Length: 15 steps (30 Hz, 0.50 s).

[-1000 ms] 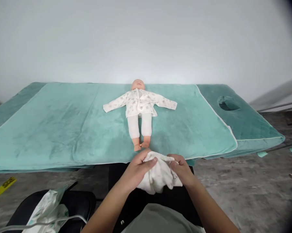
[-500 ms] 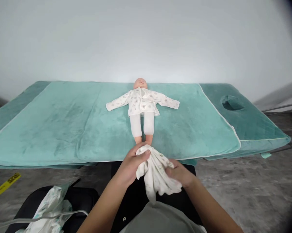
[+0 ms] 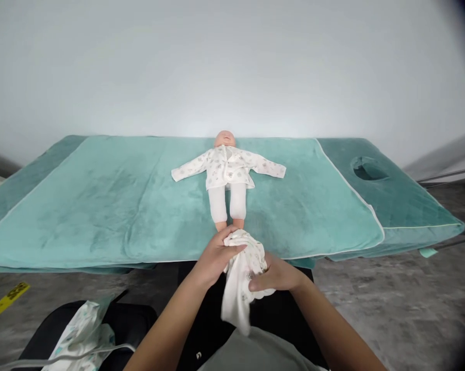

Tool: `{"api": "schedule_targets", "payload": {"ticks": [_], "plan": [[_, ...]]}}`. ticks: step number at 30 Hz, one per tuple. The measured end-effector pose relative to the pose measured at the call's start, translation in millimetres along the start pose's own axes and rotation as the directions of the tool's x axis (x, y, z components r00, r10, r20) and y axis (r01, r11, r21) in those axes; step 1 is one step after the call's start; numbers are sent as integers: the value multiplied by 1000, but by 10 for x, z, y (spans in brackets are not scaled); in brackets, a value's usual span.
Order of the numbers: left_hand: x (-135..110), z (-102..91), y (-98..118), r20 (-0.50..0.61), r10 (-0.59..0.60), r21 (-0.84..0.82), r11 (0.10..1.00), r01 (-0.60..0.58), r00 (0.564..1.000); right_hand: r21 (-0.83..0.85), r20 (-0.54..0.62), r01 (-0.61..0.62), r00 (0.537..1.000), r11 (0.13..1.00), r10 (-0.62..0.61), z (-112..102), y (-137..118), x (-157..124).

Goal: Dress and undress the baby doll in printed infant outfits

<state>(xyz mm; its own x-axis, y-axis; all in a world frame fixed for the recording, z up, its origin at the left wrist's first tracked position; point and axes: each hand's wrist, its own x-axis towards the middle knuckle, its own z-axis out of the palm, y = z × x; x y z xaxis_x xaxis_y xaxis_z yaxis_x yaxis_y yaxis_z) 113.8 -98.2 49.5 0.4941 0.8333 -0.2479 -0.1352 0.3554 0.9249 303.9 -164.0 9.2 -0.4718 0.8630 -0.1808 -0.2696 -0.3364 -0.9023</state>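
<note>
A bunched white printed baby garment (image 3: pixel 238 293) hangs between my two hands, over my lap at the near edge of the bed. My left hand (image 3: pixel 217 257) grips its upper part, thumb on top. My right hand (image 3: pixel 277 275) pinches its right side, gathering the folds. The garment's lower part dangles; its exact kind is hard to make out in the folds. Just beyond my hands a baby doll (image 3: pixel 225 138) lies on its back, feet toward me. It wears a white printed baby shirt (image 3: pixel 228 167), sleeves spread sideways, and white leggings (image 3: pixel 217 203).
The doll lies on a teal-covered massage bed (image 3: pixel 302 206) against a pale wall, with a face hole (image 3: pixel 369 169) at its right end. At lower left, a black chair (image 3: pixel 134 319) bears a plastic diaper package (image 3: pixel 81 330), crossed by a pale cable (image 3: pixel 97 351).
My right hand has drawn inward and gathered the garment's spread right side into a tighter bunch. My left hand keeps its grip near the doll's feet. The view has tilted slightly.
</note>
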Motion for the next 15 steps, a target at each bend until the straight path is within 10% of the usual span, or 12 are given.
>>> {"api": "schedule_targets", "payload": {"ticks": [6, 11, 15], "plan": [[-4, -87, -25, 209, -70, 122, 991, 46, 975, 126, -177, 150, 976, 981, -127, -52, -227, 76], [147, -97, 64, -48, 127, 130, 984, -120, 991, 12, -35, 23, 999, 1000, -23, -12, -201, 174], [184, -53, 131, 35, 50, 0, 999, -50, 998, -12, -118, 61, 991, 998, -62, -153, -316, 289]]}}
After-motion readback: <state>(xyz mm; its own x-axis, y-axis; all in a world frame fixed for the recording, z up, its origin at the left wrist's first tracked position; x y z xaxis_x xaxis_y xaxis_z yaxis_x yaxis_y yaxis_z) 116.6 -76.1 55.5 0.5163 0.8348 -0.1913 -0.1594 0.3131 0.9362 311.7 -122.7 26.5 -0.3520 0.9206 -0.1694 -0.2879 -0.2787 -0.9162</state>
